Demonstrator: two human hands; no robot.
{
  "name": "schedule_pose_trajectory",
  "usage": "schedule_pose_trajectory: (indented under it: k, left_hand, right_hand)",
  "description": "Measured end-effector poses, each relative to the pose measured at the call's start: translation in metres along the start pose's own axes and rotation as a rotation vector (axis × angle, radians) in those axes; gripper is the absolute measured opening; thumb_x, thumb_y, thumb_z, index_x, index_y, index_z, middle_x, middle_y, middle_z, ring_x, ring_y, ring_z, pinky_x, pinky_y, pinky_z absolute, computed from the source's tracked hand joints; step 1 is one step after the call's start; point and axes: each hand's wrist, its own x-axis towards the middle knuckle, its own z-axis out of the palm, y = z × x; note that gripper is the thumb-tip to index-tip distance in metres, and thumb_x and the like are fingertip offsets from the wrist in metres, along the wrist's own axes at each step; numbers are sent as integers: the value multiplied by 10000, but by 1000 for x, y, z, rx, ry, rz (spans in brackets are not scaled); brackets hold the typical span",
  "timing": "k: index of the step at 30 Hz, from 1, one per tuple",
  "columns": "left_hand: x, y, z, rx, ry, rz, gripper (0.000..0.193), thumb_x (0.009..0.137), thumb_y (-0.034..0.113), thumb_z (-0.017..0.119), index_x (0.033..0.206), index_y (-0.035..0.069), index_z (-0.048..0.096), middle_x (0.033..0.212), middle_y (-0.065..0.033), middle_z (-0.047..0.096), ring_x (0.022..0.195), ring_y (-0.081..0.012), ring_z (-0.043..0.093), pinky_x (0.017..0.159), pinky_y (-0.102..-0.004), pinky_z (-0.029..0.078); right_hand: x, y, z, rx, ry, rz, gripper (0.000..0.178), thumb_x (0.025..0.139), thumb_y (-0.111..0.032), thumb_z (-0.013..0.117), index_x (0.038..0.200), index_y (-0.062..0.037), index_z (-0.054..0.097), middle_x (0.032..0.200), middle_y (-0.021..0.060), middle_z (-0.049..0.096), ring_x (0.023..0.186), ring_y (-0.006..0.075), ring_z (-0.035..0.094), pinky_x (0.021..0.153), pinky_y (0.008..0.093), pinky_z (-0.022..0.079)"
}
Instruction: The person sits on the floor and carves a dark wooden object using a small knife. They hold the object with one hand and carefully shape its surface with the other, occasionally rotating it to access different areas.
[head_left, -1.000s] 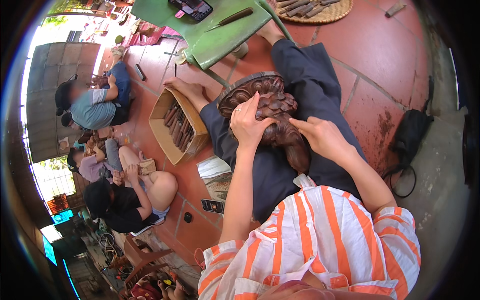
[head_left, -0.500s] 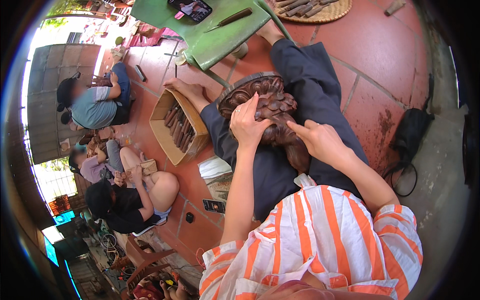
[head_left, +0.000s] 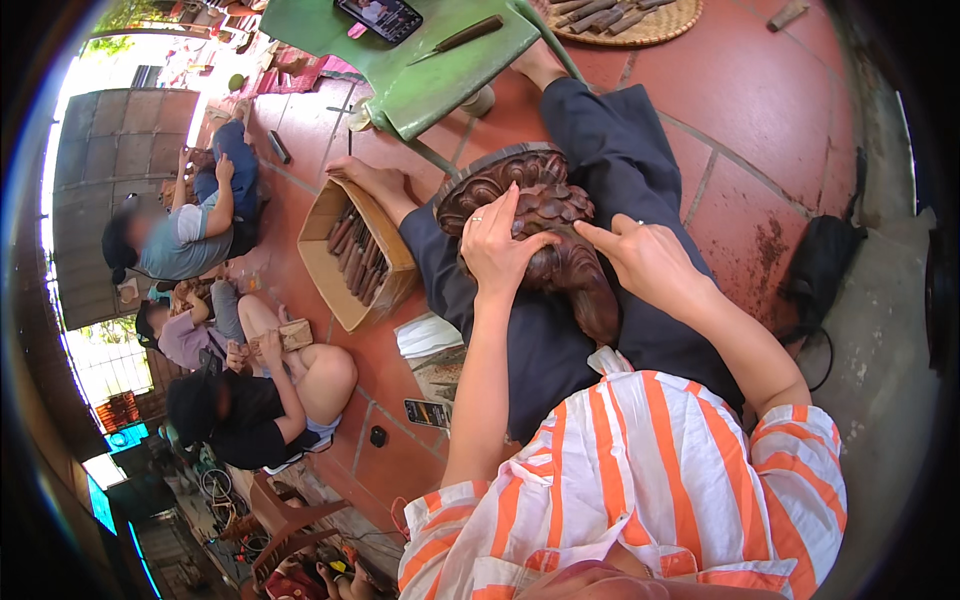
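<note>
Carved brown piece on a dark-trousered lap, red tiled floor below.
The floor bears a cardboard box, a round woven tray and a green seat; on the seat lie a phone and a pointed tool.

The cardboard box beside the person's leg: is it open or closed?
Open: nothing covers the cardboard box, and brown-handled tools show inside it.

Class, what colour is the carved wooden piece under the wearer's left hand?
The carved wooden piece is dark reddish brown; it shows best in the head view.
</note>
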Motion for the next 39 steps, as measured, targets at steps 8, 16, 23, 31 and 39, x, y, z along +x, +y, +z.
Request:
schedule_pose_trajectory:
  k: [8,16,23,31,39]
  left_hand:
    - [-5,-8,3,12,-12,18,843,491,483,832,1171,21,646,1050,-88,696,943,-261,648,851,-386,489]
    - [2,-2,-6,-21,-37,59,859,445,456,852,1147,2,654,1048,-116,696,950,-283,654,840,-371,497]
    - [-1,-3,-2,26,-48,22,867,453,480,841,1154,6,652,1054,-110,695,952,-278,653,846,-370,493]
    - [2,-2,-1,27,-32,37,880,451,511,825,1159,16,655,1052,-109,696,948,-274,654,841,-365,495]
    - [1,-1,0,28,-30,44,894,459,529,816,1168,11,648,1063,-109,694,954,-276,654,837,-364,493]
  right_hand:
    - [-1,-2,-15,50,-75,-11,381,823,-88,607,1203,-83,629,800,178,598,672,357,629,598,435,501]
    - [-12,7,19,352,64,140,324,883,-116,588,1202,-84,630,802,200,619,715,400,609,632,467,488]
    - [-27,-14,43,474,100,208,322,884,-81,570,1200,-46,620,808,217,616,743,406,608,651,466,483]
    - [-27,-2,50,536,162,203,315,886,-62,562,1195,-30,617,824,220,624,768,405,612,671,453,482]
    - [-26,-2,47,589,157,201,311,888,-44,557,1192,-7,610,902,230,648,838,403,624,725,428,494]
